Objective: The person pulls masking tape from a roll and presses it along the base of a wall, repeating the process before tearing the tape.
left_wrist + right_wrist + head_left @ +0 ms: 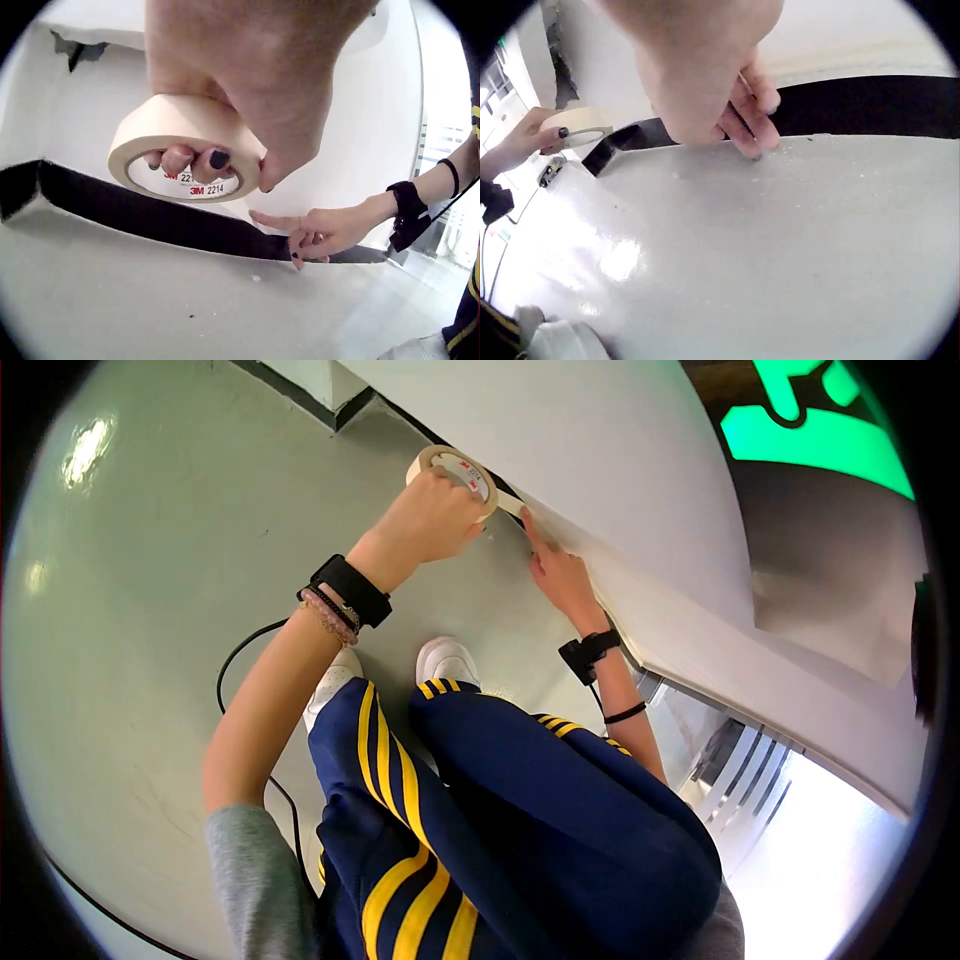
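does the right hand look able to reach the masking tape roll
Likely yes: the masking tape roll is close by the right hand with only a tape strip between, and its outer rim looks partly free of the left hand.

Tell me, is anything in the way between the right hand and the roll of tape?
Nothing visible is in the way: between the right hand and the roll of tape, gripped by the left hand, runs only the tape's own pulled-out strip.

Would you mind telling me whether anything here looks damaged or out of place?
A jagged grey patch marks the white wall above the black baseboard, as if the surface had flaked; small white specks also dot the floor.
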The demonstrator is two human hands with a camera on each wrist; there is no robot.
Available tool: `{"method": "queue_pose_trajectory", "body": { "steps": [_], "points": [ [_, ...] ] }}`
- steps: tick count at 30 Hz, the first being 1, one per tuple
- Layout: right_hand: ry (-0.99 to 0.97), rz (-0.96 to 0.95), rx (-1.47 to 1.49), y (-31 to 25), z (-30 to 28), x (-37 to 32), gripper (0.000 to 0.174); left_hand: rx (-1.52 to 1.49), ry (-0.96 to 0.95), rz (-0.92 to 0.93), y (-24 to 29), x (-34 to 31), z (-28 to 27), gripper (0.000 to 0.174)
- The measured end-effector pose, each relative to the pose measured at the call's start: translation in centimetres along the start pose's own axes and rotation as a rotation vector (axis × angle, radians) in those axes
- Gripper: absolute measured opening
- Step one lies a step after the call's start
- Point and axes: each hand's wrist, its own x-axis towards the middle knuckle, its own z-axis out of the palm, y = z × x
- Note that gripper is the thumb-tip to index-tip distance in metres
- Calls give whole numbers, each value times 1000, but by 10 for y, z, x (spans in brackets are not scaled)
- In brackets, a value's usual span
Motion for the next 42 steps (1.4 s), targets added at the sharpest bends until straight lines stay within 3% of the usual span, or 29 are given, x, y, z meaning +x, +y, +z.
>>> {"method": "queue_pose_trajectory", "body": {
  "steps": [3,8,10,12,15,21,23,26,29,32,36,39,42],
  "points": [
    [139,-58,-42,8,9,0,72,10,89,13,-5,-1,2,23],
    [156,-108,-101,12,6,4,70,155,307,-90,-8,21,24,20],
    [173,-129,-126,7,5,5,70,109,236,-113,-5,22,24,17],
    [96,-82,-173,4,0,7,82,71,163,-128,-6,25,23,15],
    [159,-126,-86,7,4,9,81,123,193,-129,-10,31,30,11],
    [73,-31,-23,4,3,11,74,114,297,-73,-12,36,39,6],
    [100,-56,-13,7,5,11,73,120,57,-173,-3,40,36,22],
    [123,-74,-5,8,5,9,73,327,114,-133,2,36,13,20],
    [131,-71,1,7,5,11,73,349,130,-168,6,40,5,17],
    [168,-89,3,10,8,10,73,318,65,-157,9,40,-3,17],
    [199,-77,-11,9,8,12,73,288,129,-122,4,39,8,17],
    [283,-129,-20,10,11,13,73,117,87,-178,2,37,18,13],
    [195,-77,-42,9,9,11,74,184,212,-120,-3,36,22,8]
  ]
}}
